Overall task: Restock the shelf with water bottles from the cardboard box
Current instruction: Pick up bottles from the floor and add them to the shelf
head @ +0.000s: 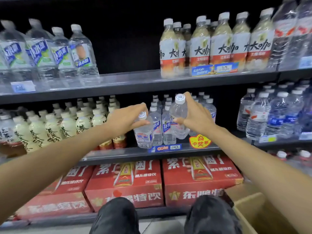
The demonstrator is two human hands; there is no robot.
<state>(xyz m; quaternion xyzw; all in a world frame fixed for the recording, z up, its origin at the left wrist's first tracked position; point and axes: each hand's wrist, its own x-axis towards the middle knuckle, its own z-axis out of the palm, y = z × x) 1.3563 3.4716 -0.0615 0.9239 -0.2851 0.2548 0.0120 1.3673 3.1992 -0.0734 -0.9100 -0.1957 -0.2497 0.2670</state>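
Two clear water bottles are going onto the middle shelf (131, 153): the left hand (125, 118) is gripping one bottle (143, 134) by its neck, seemingly standing at the front edge, while the right hand (194, 115) is clasping another bottle (179, 120), raised at three o'clock of it. Advice: seat each upright beside the stocked row (162, 125), labels forward, before letting go. The cardboard box (253, 213) is waiting at five o'clock

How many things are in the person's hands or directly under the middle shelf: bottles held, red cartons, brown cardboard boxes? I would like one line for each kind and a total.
Water bottles held: 2, one in the left hand at, one in the right hand at
Red cartons: 3
Brown cardboard box: 1
Total: 6
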